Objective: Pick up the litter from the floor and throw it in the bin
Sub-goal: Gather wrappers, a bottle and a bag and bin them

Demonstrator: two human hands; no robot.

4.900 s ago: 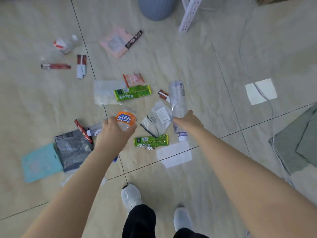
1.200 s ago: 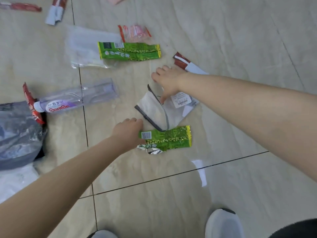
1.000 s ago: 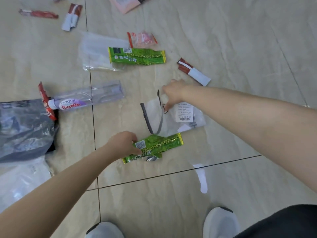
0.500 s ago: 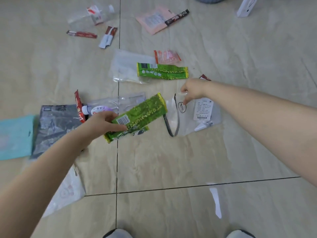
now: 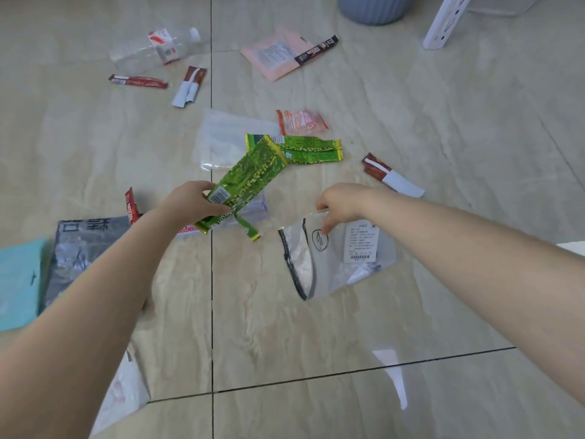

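Observation:
My left hand (image 5: 193,201) grips one end of a torn green snack wrapper (image 5: 250,179), lifted off the floor and angled up to the right. My right hand (image 5: 340,202) pinches the top edge of a clear zip bag (image 5: 335,261) with a white barcode label, which hangs above the tiles. The blue-grey ribbed bin (image 5: 375,7) stands at the top edge, well beyond both hands. A second green wrapper (image 5: 311,150) lies flat on the floor past my hands.
Litter lies scattered on the beige tiles: a clear bottle (image 5: 155,49), red sachets (image 5: 137,81), a pink packet (image 5: 275,55), a clear bag (image 5: 226,137), a grey bag (image 5: 80,248), a teal sheet (image 5: 17,280). A white frame leg (image 5: 443,23) stands by the bin.
My left hand picked the green wrapper off the floor and raised it. My right hand took the clear zip bag by its edge and lifted it. The view tilted up toward the bin.

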